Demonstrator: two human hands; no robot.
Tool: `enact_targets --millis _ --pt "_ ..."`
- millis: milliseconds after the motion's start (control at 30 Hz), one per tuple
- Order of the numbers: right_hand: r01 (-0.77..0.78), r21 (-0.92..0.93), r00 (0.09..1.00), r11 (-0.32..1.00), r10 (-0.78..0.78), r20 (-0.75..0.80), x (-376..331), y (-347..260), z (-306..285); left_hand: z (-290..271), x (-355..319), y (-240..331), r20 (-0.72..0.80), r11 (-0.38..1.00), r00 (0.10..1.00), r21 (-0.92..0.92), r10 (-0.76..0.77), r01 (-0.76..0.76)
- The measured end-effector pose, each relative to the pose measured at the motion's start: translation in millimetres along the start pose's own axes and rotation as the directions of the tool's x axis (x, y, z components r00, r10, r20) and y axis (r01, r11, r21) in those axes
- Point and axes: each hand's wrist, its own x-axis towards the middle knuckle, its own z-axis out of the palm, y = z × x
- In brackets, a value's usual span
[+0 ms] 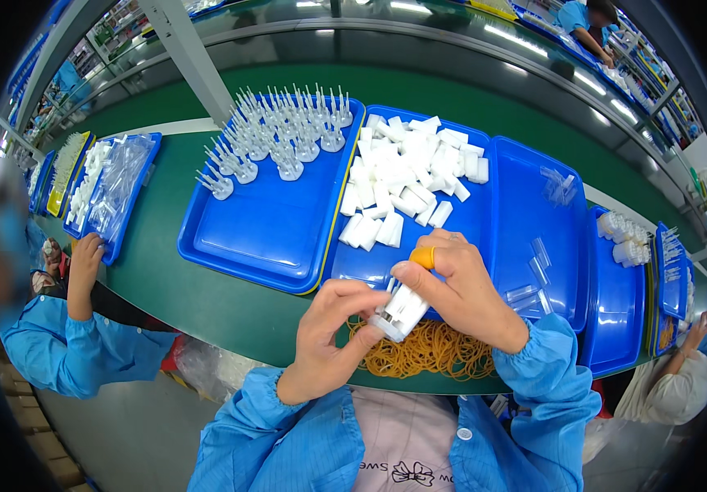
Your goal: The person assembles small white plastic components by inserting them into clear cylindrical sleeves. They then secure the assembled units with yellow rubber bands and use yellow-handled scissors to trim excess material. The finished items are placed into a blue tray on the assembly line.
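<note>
Left hand (329, 336): fingers curled under a bundle of white plastic pieces (400, 310), gripping its lower end.
Right hand (468, 287): fingers closed over the bundle's upper end; an orange finger cover (424, 257) sits on one fingertip.
Bundle: held tilted above the worktop's (206, 303) near edge, over a heap of rubber bands (435, 348).
Middle blue tray (468, 225): loose white blocks (406, 172).
Left blue tray (263, 238): clear pronged stands (279, 135).
Far left: a co-worker's hand (84, 252) at another tray.
</note>
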Motion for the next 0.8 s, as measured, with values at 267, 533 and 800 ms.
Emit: enact_targets --millis 267,533,800 --pt "-0.119 -0.108 0.992 0.987 0.122 0.017 28.7 22.2 -5.7 -15.3 -12.0 -13.1 0.08 0.946 0.968 -0.208 -0.238 0.249" --pt "0.201 -0.48 0.975 0.854 -0.224 0.009 39.6 59.5 16.9 -28.5 -15.5 -17.6 -0.015 0.974 0.982 -0.128 -0.191 0.187" --pt "-0.001 -0.381 0.996 0.925 0.035 0.084 18.9 56.9 -7.5 -20.0 -11.9 -16.5 -0.009 0.964 0.981 -0.188 -0.192 0.187"
